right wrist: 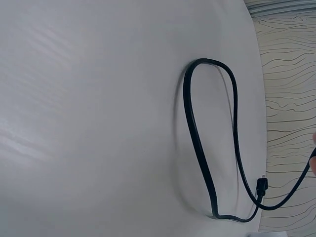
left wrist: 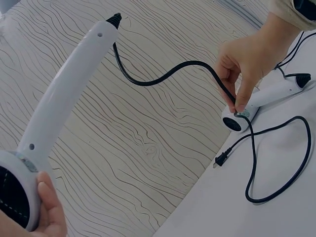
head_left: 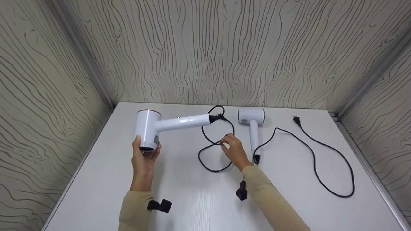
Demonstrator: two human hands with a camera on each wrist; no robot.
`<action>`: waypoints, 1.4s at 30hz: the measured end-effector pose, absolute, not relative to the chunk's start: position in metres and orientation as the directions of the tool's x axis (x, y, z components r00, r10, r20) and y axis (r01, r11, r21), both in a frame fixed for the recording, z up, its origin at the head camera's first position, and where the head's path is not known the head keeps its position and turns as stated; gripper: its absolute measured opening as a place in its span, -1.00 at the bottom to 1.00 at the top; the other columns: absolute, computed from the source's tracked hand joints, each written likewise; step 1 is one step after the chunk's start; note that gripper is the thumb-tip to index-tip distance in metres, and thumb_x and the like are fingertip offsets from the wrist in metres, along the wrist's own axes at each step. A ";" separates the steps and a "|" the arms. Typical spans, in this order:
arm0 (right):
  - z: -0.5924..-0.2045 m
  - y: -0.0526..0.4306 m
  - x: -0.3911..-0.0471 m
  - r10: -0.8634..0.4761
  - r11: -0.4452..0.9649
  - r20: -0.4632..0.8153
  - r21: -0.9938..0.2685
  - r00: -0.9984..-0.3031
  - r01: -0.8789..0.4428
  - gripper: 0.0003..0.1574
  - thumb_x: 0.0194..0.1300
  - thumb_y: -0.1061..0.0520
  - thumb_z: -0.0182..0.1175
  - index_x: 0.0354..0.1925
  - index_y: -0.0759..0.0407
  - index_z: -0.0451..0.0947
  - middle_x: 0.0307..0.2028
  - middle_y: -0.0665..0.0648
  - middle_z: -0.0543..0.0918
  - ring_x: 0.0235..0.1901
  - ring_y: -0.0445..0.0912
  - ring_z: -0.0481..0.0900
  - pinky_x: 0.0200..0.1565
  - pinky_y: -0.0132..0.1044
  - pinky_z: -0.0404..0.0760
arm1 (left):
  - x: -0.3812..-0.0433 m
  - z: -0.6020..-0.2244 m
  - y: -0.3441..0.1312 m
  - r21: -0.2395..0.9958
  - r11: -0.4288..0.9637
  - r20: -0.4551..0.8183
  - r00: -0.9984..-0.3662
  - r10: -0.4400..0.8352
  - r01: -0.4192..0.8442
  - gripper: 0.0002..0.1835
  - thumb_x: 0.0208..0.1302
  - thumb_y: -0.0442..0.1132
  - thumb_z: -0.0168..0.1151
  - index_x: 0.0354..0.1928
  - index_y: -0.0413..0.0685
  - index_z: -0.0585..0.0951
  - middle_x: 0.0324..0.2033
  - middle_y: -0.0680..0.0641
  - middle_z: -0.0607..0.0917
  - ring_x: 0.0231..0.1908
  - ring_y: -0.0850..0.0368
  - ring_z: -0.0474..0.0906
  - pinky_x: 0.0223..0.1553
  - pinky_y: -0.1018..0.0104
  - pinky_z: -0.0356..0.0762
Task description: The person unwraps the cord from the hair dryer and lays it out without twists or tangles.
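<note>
Two hair dryers on a walled tabletop [head_left: 192, 208]

Left hand [head_left: 143, 156] grips the lifted hair dryer [head_left: 167, 125]; right hand [head_left: 235, 151] pinches its cord [head_left: 208, 150]. Bare tabletop lies near the front edge.

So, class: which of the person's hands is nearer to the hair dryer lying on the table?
Right. The right hand pinches a black cord just beside the lying hair dryer; the left hand holds the other hair dryer further away.

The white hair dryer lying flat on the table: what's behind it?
Behind the white hair dryer lying flat there is only a strip of bare white table, then the wood-grain patterned wall. Its black cord runs off to the side, not behind.
</note>
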State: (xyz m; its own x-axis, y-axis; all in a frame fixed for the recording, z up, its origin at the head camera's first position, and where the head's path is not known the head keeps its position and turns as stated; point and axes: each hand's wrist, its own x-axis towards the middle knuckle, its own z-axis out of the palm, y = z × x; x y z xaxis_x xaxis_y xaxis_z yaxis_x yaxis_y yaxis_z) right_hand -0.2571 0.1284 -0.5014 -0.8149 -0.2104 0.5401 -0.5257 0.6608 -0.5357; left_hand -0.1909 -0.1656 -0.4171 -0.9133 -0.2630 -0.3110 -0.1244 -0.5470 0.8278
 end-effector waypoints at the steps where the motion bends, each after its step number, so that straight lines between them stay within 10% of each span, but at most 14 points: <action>1: -0.501 0.128 -0.257 -0.210 0.660 0.546 -0.533 -0.811 -0.530 -0.82 0.05 0.44 0.33 -0.38 0.25 0.58 -0.37 0.13 0.59 -0.27 -0.04 0.67 -0.17 -0.31 0.70 | -0.191 -0.418 -0.166 0.831 -0.541 -0.311 -0.913 -0.264 -0.127 -0.29 0.37 0.27 -0.18 0.35 -0.06 0.14 -0.18 0.00 0.51 -0.34 0.29 0.64 -0.18 0.54 0.61; 33: -0.471 0.112 -0.233 -0.240 0.742 0.750 -0.267 -0.617 -0.614 -0.85 0.01 0.28 0.44 -0.37 0.22 0.68 -0.35 0.12 0.59 -0.31 -0.09 0.57 -0.32 -0.37 0.66 | -0.194 -0.428 -0.170 0.844 -0.510 -0.337 -0.903 -0.268 -0.164 -0.29 0.36 0.31 -0.17 0.37 0.05 0.12 -0.04 -0.05 0.43 -0.26 0.25 0.63 -0.14 0.51 0.59; 42: -0.472 0.113 -0.241 -0.184 0.754 0.709 -0.343 -0.681 -0.561 -0.88 0.05 0.35 0.38 -0.36 0.25 0.66 -0.38 0.11 0.58 -0.34 -0.10 0.63 -0.30 -0.37 0.67 | -0.192 -0.431 -0.177 0.874 -0.437 -0.324 -0.926 -0.194 -0.214 -0.31 0.37 0.30 -0.20 0.37 0.04 0.13 -0.12 0.00 0.51 -0.29 0.25 0.62 -0.18 0.52 0.57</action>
